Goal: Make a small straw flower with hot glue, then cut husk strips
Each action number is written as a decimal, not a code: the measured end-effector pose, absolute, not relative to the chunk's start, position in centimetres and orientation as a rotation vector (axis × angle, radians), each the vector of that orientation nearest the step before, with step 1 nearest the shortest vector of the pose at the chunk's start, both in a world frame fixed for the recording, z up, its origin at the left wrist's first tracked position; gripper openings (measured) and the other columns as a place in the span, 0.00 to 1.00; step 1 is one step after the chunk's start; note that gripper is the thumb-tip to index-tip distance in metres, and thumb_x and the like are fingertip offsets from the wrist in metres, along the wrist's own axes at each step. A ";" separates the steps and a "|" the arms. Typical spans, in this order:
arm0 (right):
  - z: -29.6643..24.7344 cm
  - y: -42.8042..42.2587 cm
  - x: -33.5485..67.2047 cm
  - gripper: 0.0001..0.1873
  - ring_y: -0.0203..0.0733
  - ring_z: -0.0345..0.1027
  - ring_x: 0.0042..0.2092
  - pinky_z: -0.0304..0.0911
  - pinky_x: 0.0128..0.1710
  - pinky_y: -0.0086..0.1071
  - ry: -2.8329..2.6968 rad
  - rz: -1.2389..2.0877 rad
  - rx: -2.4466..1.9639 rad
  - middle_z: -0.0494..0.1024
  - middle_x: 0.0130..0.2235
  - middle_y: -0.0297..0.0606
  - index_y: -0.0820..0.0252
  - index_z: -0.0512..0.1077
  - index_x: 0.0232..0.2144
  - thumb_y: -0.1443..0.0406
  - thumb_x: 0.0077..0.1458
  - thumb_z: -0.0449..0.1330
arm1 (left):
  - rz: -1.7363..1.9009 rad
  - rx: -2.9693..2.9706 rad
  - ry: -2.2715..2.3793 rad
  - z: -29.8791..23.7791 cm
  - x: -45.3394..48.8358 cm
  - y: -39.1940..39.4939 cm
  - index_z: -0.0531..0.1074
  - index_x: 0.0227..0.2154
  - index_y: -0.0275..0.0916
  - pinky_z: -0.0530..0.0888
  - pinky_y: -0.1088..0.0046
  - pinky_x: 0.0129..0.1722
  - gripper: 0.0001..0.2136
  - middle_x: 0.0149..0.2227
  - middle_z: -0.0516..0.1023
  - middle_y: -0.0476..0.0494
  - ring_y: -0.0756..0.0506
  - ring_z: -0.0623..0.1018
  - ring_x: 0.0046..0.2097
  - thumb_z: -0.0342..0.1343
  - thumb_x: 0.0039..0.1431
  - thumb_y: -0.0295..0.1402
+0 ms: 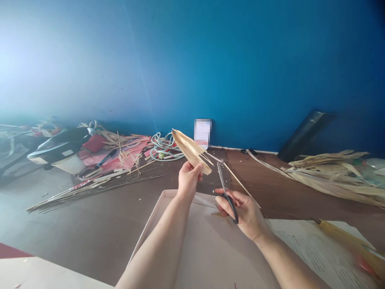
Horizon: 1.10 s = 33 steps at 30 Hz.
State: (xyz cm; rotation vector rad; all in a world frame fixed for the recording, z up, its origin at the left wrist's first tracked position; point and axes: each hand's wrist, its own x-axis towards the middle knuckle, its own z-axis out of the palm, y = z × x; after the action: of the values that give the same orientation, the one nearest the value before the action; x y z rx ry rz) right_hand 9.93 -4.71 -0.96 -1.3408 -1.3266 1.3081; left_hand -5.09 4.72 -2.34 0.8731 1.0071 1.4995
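My left hand [189, 181] pinches a dry, pale corn husk [190, 149] near its lower end, holding it up above the table. The husk is long and cupped, with thin torn strips hanging at its right side. In my right hand [240, 210] is a pair of scissors [227, 196] with dark handles, blades pointing up and away. The blade tips lie just right of the husk's loose strips and seem apart from the husk. Beneath both hands lies a shallow pale box or tray [164, 197].
Against the blue wall stands a phone-like card [202, 134], its face blurred. A coiled pale cable [159, 146], pink paper [136, 154] and a glue gun-like dark-and-white device [61, 148] are left. More husks [327, 176], a black tube [305, 134] and a printed sheet [309, 249] are right.
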 end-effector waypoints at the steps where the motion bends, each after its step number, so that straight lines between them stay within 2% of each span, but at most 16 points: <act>1: -1.0 -4.7 9.9 0.21 0.40 0.69 0.28 0.66 0.29 0.31 -1.337 1.327 -1.346 0.72 0.23 0.31 0.59 0.74 0.43 0.54 0.49 0.63 | 1.495 0.886 0.999 -2.4 -5.1 4.7 0.69 0.28 0.35 0.61 0.81 0.20 0.14 0.21 0.68 0.53 0.56 0.65 0.21 0.63 0.42 0.39; 12: -1.1 -4.7 10.1 0.20 0.39 0.67 0.26 0.58 0.25 0.29 -1.392 1.315 -1.431 0.72 0.21 0.30 0.58 0.74 0.43 0.55 0.50 0.63 | 1.567 0.834 0.912 -2.1 -5.1 4.2 0.67 0.25 0.36 0.56 0.80 0.18 0.13 0.20 0.62 0.56 0.57 0.58 0.20 0.62 0.44 0.38; 24: -0.5 -4.9 9.4 0.18 0.38 0.64 0.26 0.58 0.28 0.30 -1.453 1.318 -1.543 0.72 0.22 0.30 0.58 0.76 0.38 0.53 0.49 0.62 | 1.578 0.866 1.078 -2.3 -5.2 4.4 0.66 0.24 0.37 0.57 0.80 0.19 0.11 0.18 0.62 0.56 0.57 0.59 0.19 0.61 0.45 0.38; 33: -0.7 -4.9 9.6 0.18 0.37 0.62 0.26 0.56 0.28 0.30 -1.524 1.242 -1.543 0.70 0.20 0.30 0.58 0.75 0.34 0.50 0.51 0.59 | 1.559 0.886 0.976 -2.1 -5.0 4.1 0.66 0.24 0.36 0.56 0.80 0.18 0.12 0.17 0.61 0.56 0.57 0.58 0.18 0.62 0.46 0.37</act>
State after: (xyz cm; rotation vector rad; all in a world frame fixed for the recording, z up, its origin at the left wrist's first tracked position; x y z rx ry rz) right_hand 9.56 -4.92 -0.73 -1.5425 -1.5241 1.2421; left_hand -5.03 4.10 -2.11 0.8861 0.9760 1.5593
